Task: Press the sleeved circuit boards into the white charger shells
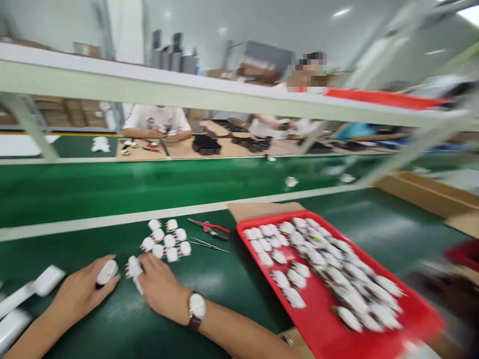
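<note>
My left hand (80, 289) is closed around a white rounded plastic case (108, 272) with a dark opening at its lower end. In my right hand (159, 285), which wears a wristwatch (196, 305), the fingers grip a small white part (133, 268) with prongs at its side. The two hands are apart, low over the green table. Just beyond the right hand lies a cluster of several small white round parts (169, 241) with metal prongs. Left of my left hand are larger white plastic pieces (48, 280), partly cut off by the frame.
Pliers (209, 228) with red handles and tweezers (208, 245) lie right of the cluster. A red tray (318, 329) full of white parts stands at the right. Behind runs a green conveyor belt (149, 182) under a shelf (187, 89). Several people sit across it.
</note>
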The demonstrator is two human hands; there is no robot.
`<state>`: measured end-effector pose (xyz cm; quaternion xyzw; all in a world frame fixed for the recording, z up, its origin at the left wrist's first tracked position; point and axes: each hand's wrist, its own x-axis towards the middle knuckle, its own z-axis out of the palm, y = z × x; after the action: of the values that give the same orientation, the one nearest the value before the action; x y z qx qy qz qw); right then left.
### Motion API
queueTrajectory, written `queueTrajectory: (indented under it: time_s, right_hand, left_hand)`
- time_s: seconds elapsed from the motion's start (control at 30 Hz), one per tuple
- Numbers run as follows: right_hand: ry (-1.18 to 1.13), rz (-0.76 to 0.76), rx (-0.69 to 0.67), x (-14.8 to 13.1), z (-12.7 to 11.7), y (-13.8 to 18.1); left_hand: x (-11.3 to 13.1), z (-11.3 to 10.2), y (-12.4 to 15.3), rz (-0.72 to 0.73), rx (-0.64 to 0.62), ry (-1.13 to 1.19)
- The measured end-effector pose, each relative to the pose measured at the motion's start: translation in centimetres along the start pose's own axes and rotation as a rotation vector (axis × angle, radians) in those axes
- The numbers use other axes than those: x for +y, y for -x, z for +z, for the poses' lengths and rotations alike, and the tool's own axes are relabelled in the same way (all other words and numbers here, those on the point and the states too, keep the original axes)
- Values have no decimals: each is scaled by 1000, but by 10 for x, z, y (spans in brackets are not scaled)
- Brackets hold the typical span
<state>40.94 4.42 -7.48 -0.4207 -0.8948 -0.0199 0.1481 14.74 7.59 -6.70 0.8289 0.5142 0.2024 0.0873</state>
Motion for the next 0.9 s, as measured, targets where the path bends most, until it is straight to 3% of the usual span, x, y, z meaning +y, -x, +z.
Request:
queueTrajectory:
  time_s: [0.17, 0.3, 0.47, 0.67, 0.9]
  right_hand:
    - [6, -45, 19, -2, 4, 3]
    - [28, -19, 71, -2, 3, 3]
    - [-101, -57, 54, 6, -9, -8]
    - [-310, 11, 359, 9, -20, -14]
    - [-361, -75, 441, 5, -20, -7]
  left_hand:
    - [6, -9, 4, -106, -140, 70]
    - [4, -14, 9, -29, -97, 250]
    - [-1, -13, 15, 13, -90, 462]
    - [4, -23, 16, 44, -95, 426]
    - [10, 0, 13, -97, 59, 359]
